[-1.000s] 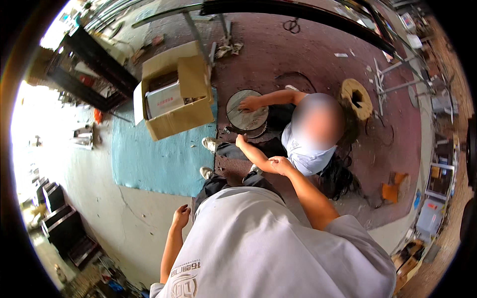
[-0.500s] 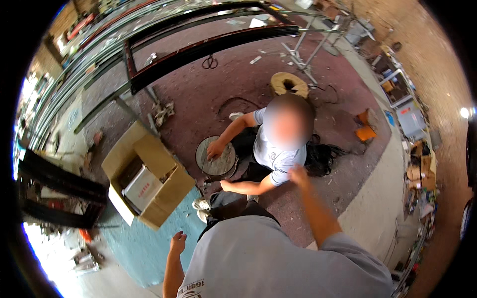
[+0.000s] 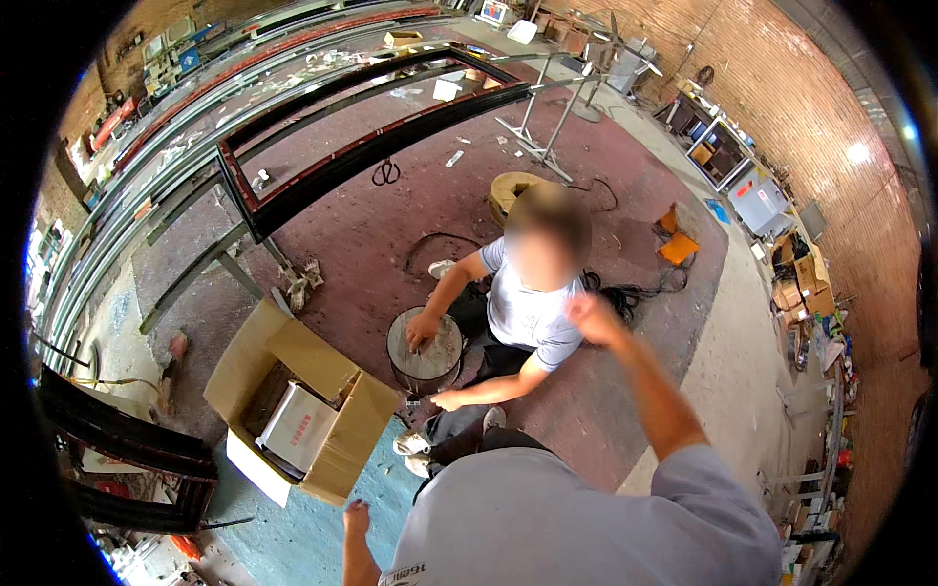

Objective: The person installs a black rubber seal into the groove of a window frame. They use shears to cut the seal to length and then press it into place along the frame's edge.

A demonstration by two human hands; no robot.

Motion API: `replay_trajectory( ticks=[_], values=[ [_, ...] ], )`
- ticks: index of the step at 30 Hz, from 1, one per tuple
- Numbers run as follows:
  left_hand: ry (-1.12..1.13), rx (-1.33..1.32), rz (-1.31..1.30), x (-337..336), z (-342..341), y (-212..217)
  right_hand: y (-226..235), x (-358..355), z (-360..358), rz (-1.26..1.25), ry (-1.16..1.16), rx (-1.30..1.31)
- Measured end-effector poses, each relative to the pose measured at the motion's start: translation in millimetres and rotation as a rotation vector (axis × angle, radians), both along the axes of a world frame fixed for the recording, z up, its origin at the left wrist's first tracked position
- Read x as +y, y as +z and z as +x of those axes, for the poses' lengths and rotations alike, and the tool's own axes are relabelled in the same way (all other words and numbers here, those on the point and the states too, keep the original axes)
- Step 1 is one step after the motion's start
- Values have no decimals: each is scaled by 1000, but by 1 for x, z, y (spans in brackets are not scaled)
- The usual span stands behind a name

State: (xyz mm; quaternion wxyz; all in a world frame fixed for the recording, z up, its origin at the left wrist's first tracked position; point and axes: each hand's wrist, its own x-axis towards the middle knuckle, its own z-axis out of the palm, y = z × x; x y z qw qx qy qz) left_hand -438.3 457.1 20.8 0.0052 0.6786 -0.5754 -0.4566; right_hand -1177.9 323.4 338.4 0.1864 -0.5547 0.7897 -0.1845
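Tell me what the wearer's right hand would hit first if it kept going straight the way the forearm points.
Most likely the seated co-worker: the right hand, raised and loosely closed, sits just beside that person's shoulder in the picture. Depth is unclear, so it may be passing above them rather than about to touch.

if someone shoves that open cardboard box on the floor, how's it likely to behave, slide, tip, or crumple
The cardboard box would probably slide rather than tip: it sits low and wide on the flat floor. Its open flaps look floppy and would likely bend if pushed or gripped there. The white carton inside may add some weight, so it might drag a little.
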Motion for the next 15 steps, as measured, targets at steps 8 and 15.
replay_trajectory(
  ticks=[8,15],
  values=[
    [-97,26,212,25,-50,48,-171,129,131,508,244,-203],
    [43,12,111,-10,4,30,-203,150,146,669,167,-293]
  ],
)
